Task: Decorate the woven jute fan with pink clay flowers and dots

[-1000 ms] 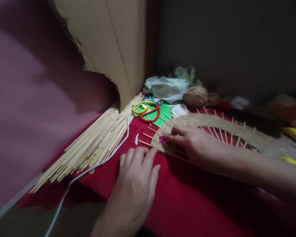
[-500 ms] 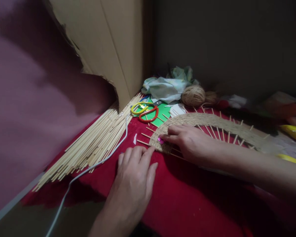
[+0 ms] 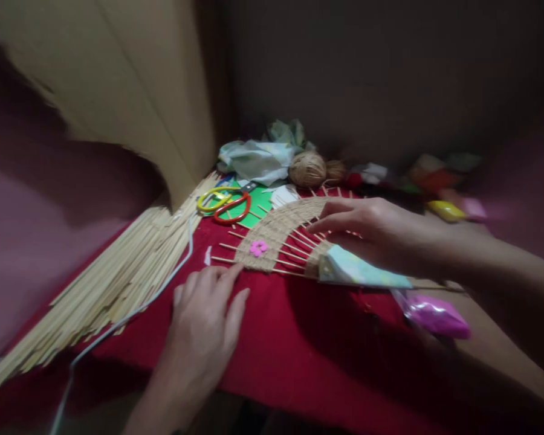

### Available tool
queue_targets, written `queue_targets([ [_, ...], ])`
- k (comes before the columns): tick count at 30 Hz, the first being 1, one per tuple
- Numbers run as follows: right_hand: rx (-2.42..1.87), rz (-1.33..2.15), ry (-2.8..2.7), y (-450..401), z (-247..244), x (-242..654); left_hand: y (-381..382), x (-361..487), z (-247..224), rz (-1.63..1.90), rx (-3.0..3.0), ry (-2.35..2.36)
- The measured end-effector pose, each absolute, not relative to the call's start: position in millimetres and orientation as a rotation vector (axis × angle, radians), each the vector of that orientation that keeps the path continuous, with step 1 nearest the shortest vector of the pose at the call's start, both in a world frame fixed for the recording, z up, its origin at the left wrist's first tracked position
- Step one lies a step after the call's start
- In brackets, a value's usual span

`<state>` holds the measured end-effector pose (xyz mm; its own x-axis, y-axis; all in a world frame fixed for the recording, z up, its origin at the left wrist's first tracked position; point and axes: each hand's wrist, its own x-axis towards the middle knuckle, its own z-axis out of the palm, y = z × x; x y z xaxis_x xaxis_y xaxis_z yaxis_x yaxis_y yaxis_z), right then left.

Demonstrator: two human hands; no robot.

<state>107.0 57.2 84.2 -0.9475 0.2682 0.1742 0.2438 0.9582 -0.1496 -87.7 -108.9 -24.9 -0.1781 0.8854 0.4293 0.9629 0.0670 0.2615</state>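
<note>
Left hand (image 3: 204,317), fingers loosely bent, index at the lower edge of one woven fan (image 3: 272,232), mid-frame. Right hand (image 3: 367,226) curls over its ribs — pinch unclear. One pink flower (image 3: 258,248) on it; upper centre — two twine balls (image 3: 307,169).

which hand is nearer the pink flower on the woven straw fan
Left: left hand at the edge of the fan, just below-left of the pink flower; right hand farther, to its right.

A craft spot, seemingly in a home: sticks (image 3: 113,272), twine (image 3: 308,169) and scissors (image 3: 232,207) on red cloth (image 3: 272,338), beside cardboard (image 3: 131,78) and a pink wall (image 3: 22,223)
</note>
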Motion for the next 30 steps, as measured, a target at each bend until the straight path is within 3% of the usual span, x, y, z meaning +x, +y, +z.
queue_targets([
  [4, -0.604, 0.303, -2.940, 38.1, 98.9, 149.8, -105.8, -93.1, -29.7, -0.743, -1.924, -2.082],
  [11, -0.908, 0.570, -2.886, 26.6, 79.2, 203.0, -105.0, -96.0, -31.9, -0.792, -1.918, -2.017],
  [22, -1.146, 0.286, -2.929, 22.1, 54.2, 237.7, -109.7, -95.9, -33.2, -0.824, -1.834, -1.818],
  [30, -1.068, 0.469, -2.851, 26.5, 38.5, 235.9, -110.2, -92.0, -31.3, -0.790, -1.818, -1.902],
])
